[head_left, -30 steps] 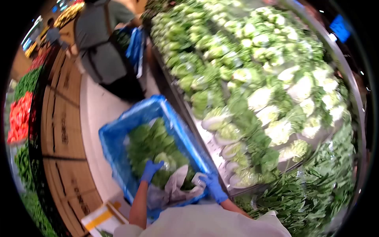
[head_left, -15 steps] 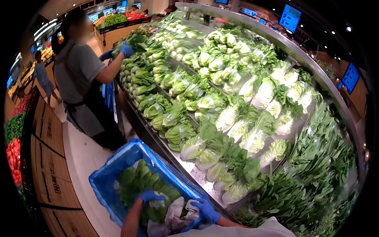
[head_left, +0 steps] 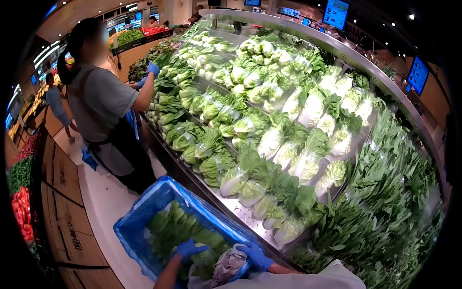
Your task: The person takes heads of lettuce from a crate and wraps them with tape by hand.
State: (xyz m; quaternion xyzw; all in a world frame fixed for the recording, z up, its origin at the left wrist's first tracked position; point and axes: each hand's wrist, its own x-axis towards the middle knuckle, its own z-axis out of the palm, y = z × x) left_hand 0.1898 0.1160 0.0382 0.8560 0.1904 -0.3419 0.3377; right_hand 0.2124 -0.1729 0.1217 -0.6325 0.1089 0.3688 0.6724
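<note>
A blue-lined crate [head_left: 131, 230] stands below me, with leafy green vegetables [head_left: 180, 226] inside. My left hand [head_left: 188, 248], in a blue glove, rests on these leaves with its fingers apart. On the crate's right side, my right hand [head_left: 256, 254], gloved too, is closed at the rim on crumpled whitish wrapping [head_left: 228, 266]. Beside the crate slopes a metal display shelf [head_left: 239, 210] with rows of wrapped leafy heads [head_left: 233, 181] and pale cabbages [head_left: 309, 161].
A co-worker [head_left: 103, 103] in an apron and blue gloves reaches to the display's far left. Long-leaved greens [head_left: 375, 212] fill the right side. Wooden stands [head_left: 67, 216] with red peppers [head_left: 22, 212] line the left. Another person [head_left: 57, 103] is farther back.
The view has tilted up, showing more of the display and the co-worker. The wrapping is bunched closer to my right hand. The co-worker's hands no longer hold a visible bunch of greens.
</note>
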